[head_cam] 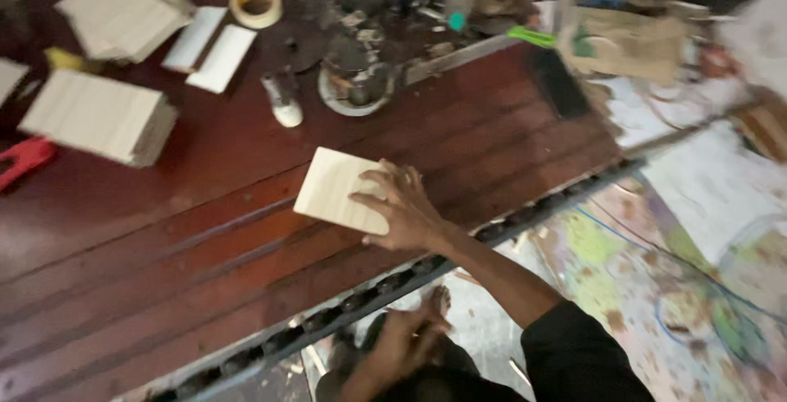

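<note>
Pale wooden tile under our right hand, mid-table.

We've got the square tile flat on the dark red table, our right hand spread open across its right edge. Our left hand hangs low by the near edge, blurred, grip unclear. Far left sit stacks of tiles and a tape roll.

Dark red wooden table, patterned floor
</note>
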Available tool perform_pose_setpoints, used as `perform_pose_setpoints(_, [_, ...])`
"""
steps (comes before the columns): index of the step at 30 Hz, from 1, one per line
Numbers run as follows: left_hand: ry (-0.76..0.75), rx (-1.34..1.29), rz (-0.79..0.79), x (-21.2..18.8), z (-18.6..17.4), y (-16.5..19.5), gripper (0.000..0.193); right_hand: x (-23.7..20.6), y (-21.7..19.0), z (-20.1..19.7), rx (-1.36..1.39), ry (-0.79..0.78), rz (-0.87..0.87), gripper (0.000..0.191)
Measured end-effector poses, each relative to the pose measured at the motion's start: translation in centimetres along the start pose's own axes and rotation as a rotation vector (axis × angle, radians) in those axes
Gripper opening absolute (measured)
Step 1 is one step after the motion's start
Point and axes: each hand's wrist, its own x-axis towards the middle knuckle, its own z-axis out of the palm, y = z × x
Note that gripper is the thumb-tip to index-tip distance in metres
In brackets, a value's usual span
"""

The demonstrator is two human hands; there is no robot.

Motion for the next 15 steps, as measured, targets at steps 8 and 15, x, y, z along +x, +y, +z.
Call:
perform_pose_setpoints(8, [0.579,0.020,-0.175,-0.2,-0.1,-4.3,0.030,4.6,3.5,0.5,0.019,-0.138,-0.147,0.087])
perform_pose_setpoints(15, [0.722,-0.309,0.218,-0.1,-6.8,-4.2,0.082,-0.6,-5.1,-3.4,0.973,-0.244,-0.106,0.029])
